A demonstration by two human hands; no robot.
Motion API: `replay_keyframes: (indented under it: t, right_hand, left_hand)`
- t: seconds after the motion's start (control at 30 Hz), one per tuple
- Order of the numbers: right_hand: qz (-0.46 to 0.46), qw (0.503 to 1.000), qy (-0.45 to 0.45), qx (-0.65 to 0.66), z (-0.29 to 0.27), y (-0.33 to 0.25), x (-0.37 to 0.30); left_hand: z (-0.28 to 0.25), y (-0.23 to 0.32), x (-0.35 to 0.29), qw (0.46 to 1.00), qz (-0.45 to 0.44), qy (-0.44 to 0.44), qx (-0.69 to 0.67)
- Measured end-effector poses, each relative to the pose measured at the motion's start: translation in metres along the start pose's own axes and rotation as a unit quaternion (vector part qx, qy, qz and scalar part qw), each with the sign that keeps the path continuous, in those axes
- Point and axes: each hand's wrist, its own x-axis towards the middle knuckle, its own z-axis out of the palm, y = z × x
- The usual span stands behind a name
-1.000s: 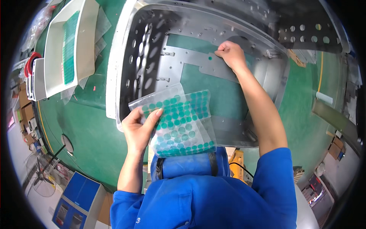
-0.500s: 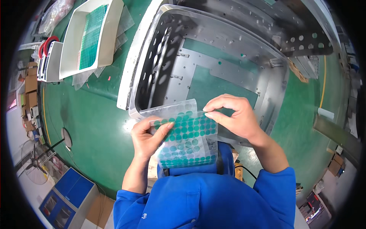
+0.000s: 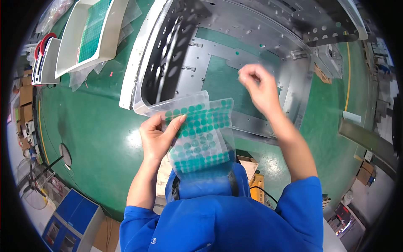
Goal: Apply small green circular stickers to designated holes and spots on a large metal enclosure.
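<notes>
Head view: left hand (image 3: pixel 156 136) pinches green-dotted sheets (image 3: pixel 201 124); right hand (image 3: pixel 262 86), bent over the metal case (image 3: pixel 252 124), seems to press fingertips (image 3: pixel 245 72) together.

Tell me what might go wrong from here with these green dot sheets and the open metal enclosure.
The left hand pinches the overlapping green dot sheets near one side, so their loose side might slip or fold over.
The right hand is over the metal enclosure, so it could knock or scrape against the metal.
</notes>
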Motion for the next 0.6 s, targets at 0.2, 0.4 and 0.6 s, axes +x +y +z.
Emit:
replay_keyframes:
  t: [0.2,0.4,0.6]
  right_hand:
    - [0.137,0.975,-0.038,-0.172,-0.022,0.113,0.055]
    - [0.152,0.951,-0.083,-0.256,-0.021,0.111,0.064]
    - [0.16,0.946,-0.088,-0.269,-0.022,0.105,0.065]
  left_hand:
    - [-0.005,-0.008,0.014,0.996,0.066,-0.008,0.052]
    - [-0.012,-0.021,0.023,0.997,0.053,0.043,0.039]
    - [-0.007,-0.019,0.026,0.998,0.039,0.051,0.002]
